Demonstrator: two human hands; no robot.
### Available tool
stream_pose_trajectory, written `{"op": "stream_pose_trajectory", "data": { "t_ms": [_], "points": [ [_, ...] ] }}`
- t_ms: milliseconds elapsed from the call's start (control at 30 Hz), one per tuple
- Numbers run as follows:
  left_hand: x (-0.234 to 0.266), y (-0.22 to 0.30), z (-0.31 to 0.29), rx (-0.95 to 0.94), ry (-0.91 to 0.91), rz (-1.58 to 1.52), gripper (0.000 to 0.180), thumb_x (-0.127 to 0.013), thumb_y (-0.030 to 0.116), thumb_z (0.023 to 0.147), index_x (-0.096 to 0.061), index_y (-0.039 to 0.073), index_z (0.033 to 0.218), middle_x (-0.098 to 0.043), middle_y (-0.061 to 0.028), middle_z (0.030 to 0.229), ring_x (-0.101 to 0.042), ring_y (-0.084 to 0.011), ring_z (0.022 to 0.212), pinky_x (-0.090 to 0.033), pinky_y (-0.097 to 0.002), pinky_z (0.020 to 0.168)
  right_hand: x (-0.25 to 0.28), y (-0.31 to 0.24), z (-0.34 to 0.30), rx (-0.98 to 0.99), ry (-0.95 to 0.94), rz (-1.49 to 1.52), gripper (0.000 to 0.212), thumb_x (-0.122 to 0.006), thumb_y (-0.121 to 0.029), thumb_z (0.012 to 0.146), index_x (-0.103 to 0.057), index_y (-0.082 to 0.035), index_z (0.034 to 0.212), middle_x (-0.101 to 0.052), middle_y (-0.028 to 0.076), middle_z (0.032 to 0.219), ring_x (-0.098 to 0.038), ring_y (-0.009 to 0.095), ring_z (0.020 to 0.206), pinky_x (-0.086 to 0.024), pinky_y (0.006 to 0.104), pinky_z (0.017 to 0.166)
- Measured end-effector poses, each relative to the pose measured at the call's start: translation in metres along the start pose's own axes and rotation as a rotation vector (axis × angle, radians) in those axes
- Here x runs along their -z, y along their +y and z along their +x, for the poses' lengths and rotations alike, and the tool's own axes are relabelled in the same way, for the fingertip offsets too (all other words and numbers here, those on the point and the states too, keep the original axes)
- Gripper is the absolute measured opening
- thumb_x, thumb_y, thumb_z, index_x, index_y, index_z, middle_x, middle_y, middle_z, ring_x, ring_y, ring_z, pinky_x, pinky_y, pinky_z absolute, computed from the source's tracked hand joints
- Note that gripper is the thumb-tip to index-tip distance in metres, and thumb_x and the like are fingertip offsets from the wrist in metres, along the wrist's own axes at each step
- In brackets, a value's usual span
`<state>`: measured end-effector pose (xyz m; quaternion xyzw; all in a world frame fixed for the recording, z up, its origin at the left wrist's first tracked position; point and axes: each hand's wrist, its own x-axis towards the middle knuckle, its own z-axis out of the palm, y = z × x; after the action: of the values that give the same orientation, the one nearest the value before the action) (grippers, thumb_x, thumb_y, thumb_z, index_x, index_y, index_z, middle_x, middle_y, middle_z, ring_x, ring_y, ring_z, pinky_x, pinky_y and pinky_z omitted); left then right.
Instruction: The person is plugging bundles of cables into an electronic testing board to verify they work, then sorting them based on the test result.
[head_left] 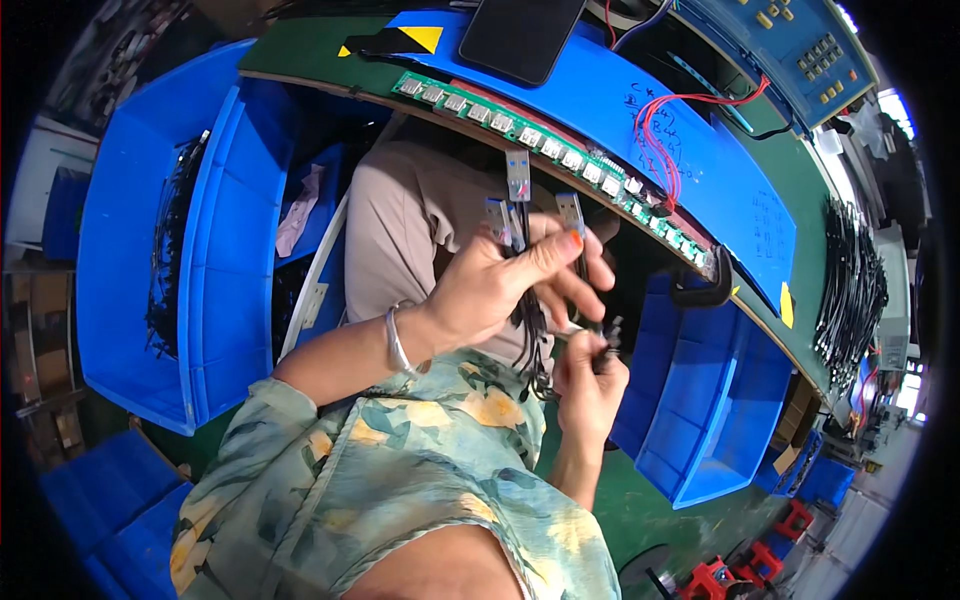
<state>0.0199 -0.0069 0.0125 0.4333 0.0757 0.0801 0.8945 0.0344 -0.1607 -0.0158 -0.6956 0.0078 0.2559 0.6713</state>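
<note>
My left hand (470, 295), with a bangle at the wrist, is closed on several black USB cables. Their flat metal USB plugs (517, 178) stick up between the fingers, fanned apart, just short of the workbench edge. Black leads (533, 340) hang below that hand in loops. Lower and to the right, my right hand (588, 390) is closed around the dark ends of the cables (606, 345). Beyond the plugs, a long green circuit board (480, 113) with a row of metal sockets lies along the bench edge. No plug touches a socket.
A black phone (522, 40) lies on the blue sheet (600, 85). Red wires (655, 135) run from the board toward a blue instrument (800, 50). A black clamp (705, 290) grips the edge. Blue bins (235, 260) stand left and right; black cables (852, 295) lie far right.
</note>
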Motion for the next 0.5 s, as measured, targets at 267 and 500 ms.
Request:
{"op": "stream_pose_trajectory", "data": {
  "t_ms": [267, 500],
  "points": [
    [0.017, -0.008, -0.013, 0.194, -0.062, 0.07, 0.017, -0.048, 0.013, 0.083, -0.057, -0.001, 0.082, -0.06, -0.0131, 0.069, -0.031, -0.0018, 0.034, -0.023, -0.0161, 0.033, 0.04, -0.008, 0.016, 0.458, 0.498, 0.463, 0.022, -0.042, -0.017, 0.088, -0.045, -0.001, 0.074, -0.053, 0.007, 0.069, -0.025, 0.001, 0.037, -0.02, 0.0157, 0.03],
    [0.016, -0.014, 0.009, 0.153, 0.039, 0.145, 0.015, -0.049, 0.01, 0.081, -0.058, -0.002, 0.077, -0.058, -0.0112, 0.06, -0.03, -0.0009, 0.034, -0.02, -0.0163, 0.032, 0.051, -0.021, 0.033, 0.569, 0.409, 0.425, 0.022, -0.043, -0.014, 0.087, -0.048, -0.002, 0.07, -0.047, 0.003, 0.055, -0.025, 0.001, 0.037, -0.019, 0.0151, 0.033]
  ]
}}
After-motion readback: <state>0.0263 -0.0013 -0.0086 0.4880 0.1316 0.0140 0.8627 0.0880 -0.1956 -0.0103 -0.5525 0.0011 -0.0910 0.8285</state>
